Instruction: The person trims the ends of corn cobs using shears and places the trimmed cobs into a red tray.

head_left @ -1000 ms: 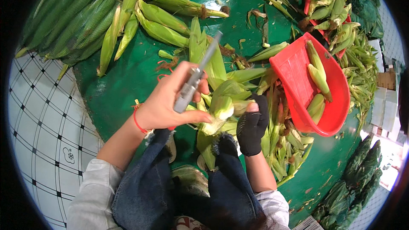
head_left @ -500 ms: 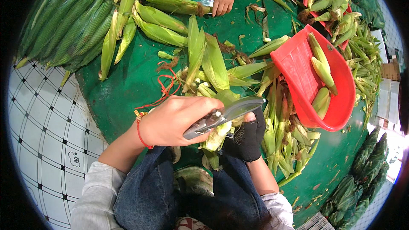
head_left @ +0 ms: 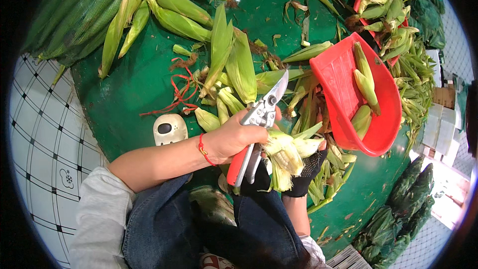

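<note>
My left hand (head_left: 230, 139), with a red string bracelet at its wrist, is closed around a pair of pruning shears (head_left: 260, 113). The silver blade points up and away, and the red handle shows below my fingers. My right hand (head_left: 307, 172), in a black fingerless glove, grips a partly husked ear of corn (head_left: 284, 157). Its pale kernels and loose husk leaves face up, just right of the shears. Some of the right hand's fingers are hidden behind the ear.
Unhusked corn (head_left: 181, 12) lies across the green floor cover (head_left: 129, 89), beside full green mesh sacks (head_left: 82, 17). A red scoop (head_left: 393, 114) on the right holds a few ears. Husks (head_left: 331, 182) pile beside it. Red string (head_left: 181, 89) and a white clog (head_left: 170, 129) are at left.
The shears have turned from lying across the ear to standing upright beside it, baring the ear's kernels. The other person's hand at the top has left the view.
</note>
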Demonstrator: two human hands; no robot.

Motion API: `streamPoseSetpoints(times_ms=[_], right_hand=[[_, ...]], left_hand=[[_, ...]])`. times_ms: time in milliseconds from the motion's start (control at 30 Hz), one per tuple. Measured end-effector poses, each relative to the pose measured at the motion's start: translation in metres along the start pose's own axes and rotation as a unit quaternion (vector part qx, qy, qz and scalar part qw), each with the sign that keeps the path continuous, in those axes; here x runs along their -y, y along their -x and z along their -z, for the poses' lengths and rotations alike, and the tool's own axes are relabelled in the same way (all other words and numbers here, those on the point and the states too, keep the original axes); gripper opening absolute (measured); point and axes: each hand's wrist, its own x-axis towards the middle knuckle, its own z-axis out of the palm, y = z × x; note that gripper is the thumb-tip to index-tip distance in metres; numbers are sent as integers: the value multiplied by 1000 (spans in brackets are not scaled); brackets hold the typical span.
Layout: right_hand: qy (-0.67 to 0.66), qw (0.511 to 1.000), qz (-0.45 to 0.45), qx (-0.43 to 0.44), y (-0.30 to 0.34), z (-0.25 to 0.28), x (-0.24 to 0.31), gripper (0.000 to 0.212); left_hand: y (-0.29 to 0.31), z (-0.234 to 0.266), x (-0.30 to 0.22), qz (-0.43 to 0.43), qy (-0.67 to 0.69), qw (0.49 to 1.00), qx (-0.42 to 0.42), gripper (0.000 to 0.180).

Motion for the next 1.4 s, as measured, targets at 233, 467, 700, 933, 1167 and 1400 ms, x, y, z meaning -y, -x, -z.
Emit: streamPoseSetpoints(times_ms=[233,467,700,933,1167,1400], right_hand=[[309,906,145,251,-3,13,13,81],[599,688,282,298,-83,45,-1,52],[-15,964,265,-1,-54,-21,51,51],[-19,972,234,-23,-29,-1,24,52],[-12,966,255,-46,-27,-2,23,52],[-26,979,201,-22,-29,-5,10,55]], left_hand=[[0,12,-14,-18,-53,998,6,44],[-7,-1,-47,-137,-61,988,41,49],[26,19,8,69,-52,996,14,46],[3,36,33,207,-88,974,-11,72],[4,43,56,161,-79,983,24,71],[6,64,71,-3,-252,967,40,60]])
